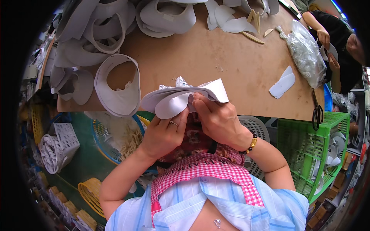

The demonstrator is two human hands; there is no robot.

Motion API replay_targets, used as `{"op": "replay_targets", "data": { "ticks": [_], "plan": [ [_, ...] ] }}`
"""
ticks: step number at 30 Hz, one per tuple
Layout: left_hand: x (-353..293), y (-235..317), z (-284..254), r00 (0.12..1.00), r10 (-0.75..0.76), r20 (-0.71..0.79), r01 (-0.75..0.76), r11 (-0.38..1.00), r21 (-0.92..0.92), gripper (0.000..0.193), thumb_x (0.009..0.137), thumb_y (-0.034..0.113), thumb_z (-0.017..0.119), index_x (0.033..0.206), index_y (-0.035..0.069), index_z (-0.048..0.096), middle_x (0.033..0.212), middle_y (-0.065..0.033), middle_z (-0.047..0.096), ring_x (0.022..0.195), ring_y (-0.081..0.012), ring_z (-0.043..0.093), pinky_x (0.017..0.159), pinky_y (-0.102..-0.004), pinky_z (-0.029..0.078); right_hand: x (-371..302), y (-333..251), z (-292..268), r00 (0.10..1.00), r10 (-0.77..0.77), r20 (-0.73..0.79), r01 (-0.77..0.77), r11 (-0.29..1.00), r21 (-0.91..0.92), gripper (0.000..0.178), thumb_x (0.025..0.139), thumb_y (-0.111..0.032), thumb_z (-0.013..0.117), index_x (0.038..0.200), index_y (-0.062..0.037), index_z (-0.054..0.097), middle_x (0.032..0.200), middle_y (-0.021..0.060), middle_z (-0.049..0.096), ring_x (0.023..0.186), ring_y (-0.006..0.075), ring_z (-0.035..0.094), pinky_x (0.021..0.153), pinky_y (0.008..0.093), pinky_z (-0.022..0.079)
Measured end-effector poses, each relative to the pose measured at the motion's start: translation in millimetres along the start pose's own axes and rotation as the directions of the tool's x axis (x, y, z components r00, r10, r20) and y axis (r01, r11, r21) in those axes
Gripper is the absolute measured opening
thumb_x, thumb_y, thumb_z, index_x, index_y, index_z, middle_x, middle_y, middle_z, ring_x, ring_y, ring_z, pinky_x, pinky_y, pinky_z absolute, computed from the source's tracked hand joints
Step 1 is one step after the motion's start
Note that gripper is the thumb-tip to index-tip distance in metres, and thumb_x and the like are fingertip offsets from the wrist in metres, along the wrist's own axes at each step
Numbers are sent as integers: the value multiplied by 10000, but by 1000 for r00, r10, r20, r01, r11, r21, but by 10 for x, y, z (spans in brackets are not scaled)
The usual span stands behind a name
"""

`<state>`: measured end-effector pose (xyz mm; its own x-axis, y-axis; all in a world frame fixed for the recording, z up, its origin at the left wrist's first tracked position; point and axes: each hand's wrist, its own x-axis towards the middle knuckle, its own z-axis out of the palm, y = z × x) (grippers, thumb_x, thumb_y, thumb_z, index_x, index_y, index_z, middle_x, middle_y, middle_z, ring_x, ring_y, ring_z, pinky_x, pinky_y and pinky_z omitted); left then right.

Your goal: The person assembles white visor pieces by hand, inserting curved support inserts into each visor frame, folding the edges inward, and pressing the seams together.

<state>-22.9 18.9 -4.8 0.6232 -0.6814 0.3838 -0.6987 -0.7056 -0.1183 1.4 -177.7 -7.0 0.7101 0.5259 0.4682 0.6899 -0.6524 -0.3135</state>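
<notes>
At the table's front edge, a white piece that looks like a shoe upper [169, 107] is held folded in both hands. My left hand [165, 133], with a ring on it, pinches its lower left edge. My right hand [221, 121], wearing a bead bracelet, grips the fold from the right, its fingertips pressed at the middle. Crumpled clear plastic [180, 81] shows just behind the piece. Left of it, another white upper [117, 86] rests near the table edge, its opening facing up. What lies under my fingertips is hidden.
White uppers [165, 19] are heaped at the far left. To the right lie flat white pieces [283, 82], a clear plastic bag [306, 54] and black-handled scissors [317, 115] over the edge. A green crate [304, 154] and blue basket [102, 140] stand below; a co-worker [331, 25] works at far right.
</notes>
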Motion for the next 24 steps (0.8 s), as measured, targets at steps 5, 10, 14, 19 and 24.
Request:
{"op": "replay_targets", "data": {
  "ticks": [5,10,14,19,24],
  "plan": [
    [88,-8,-148,996,89,15,-89,996,9,285,715,73,615,982,-2,680,992,-111,672,908,-241,646,825,-385,530,-23,-20,-68,984,31,177,-31,1000,-2,258,766,-18,580,1023,7,588,1065,139,618,892,286,631,725,351,527],
    [476,189,-403,976,194,-96,-207,966,-155,304,731,76,607,1026,10,568,1134,-170,585,1037,-277,597,953,-382,478,-65,-129,112,977,200,-78,-120,811,572,317,750,-119,566,1031,25,554,883,147,528,854,266,543,788,370,453],
    [463,55,-299,959,-170,229,148,983,107,372,736,110,577,1063,-68,572,1025,-216,634,1055,-276,602,975,-334,445,-18,-61,-1,964,-64,260,86,994,-74,287,768,-43,563,1047,23,583,1000,200,582,902,305,570,780,377,480],
    [214,87,-86,968,-250,12,248,966,79,398,727,70,585,1090,-92,567,953,-212,671,1042,-278,614,939,-310,467,30,-62,39,991,92,97,-92,996,-2,244,725,-20,620,965,16,596,830,174,592,723,335,590,654,398,487],
    [231,111,-47,950,-312,-28,314,944,107,359,726,60,593,1054,-85,585,954,-201,668,1016,-285,624,931,-323,472,4,11,51,993,35,116,-42,997,59,314,720,-41,645,1022,19,583,859,185,597,750,332,597,669,397,488]
  ]
}}
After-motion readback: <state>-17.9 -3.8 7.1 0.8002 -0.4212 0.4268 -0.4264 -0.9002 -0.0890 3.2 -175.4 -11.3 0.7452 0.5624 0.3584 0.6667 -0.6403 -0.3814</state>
